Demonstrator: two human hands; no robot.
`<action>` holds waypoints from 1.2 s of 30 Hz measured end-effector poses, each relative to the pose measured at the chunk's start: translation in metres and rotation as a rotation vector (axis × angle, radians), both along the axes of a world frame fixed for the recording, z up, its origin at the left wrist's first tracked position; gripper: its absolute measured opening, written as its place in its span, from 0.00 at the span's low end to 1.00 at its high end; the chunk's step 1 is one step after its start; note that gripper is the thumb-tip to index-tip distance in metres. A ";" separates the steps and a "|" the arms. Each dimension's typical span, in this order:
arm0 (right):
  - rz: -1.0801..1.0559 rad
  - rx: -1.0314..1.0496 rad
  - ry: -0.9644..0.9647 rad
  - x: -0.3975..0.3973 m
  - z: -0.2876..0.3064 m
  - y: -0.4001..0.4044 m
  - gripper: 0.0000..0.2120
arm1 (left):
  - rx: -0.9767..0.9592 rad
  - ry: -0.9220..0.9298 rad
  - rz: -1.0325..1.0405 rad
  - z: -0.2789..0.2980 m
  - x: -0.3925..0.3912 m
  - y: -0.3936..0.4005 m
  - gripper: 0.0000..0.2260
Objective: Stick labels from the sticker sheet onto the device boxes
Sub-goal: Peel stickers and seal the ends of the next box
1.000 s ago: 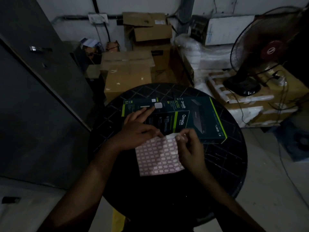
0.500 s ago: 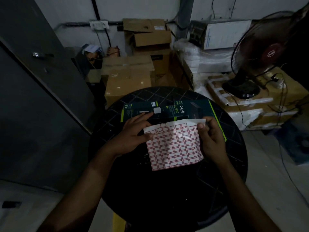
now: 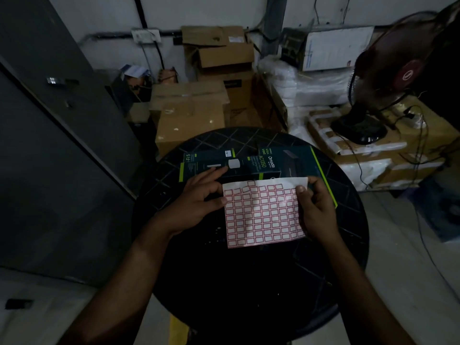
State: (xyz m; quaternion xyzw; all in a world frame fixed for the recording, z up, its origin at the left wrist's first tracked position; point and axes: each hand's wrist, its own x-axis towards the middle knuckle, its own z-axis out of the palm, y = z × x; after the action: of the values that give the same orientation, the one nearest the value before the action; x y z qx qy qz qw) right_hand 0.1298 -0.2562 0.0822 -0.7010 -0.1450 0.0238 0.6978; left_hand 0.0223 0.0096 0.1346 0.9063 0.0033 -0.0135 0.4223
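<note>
A white sticker sheet (image 3: 261,215) with several red-bordered labels lies over the near edge of the dark green device boxes (image 3: 293,163) on the round black table (image 3: 249,282). My right hand (image 3: 315,207) pinches the sheet's upper right edge between thumb and fingers. My left hand (image 3: 196,197) holds the sheet's left edge with the thumb, while its index finger stretches out onto the left box (image 3: 199,165). A small white label (image 3: 228,153) sits on a box top.
Stacked cardboard cartons (image 3: 191,113) stand behind the table. A standing fan (image 3: 388,78) rests on taped cartons (image 3: 373,148) at the right, with cables trailing. A grey cabinet (image 3: 49,145) fills the left side.
The sheet was unfolded and lifted from a low, curled position to lie flat against the boxes' near edge. My right hand moved right and up along its edge.
</note>
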 end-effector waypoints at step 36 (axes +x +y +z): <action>0.100 -0.110 -0.030 -0.064 0.034 0.079 0.09 | 0.048 -0.170 0.079 -0.005 0.001 -0.010 0.09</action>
State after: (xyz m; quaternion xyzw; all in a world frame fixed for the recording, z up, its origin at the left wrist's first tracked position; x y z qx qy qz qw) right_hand 0.0656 -0.1769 0.1159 -0.7304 -0.1886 0.0561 0.6541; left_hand 0.0233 -0.0001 0.1298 0.9132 0.0034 0.0802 0.3995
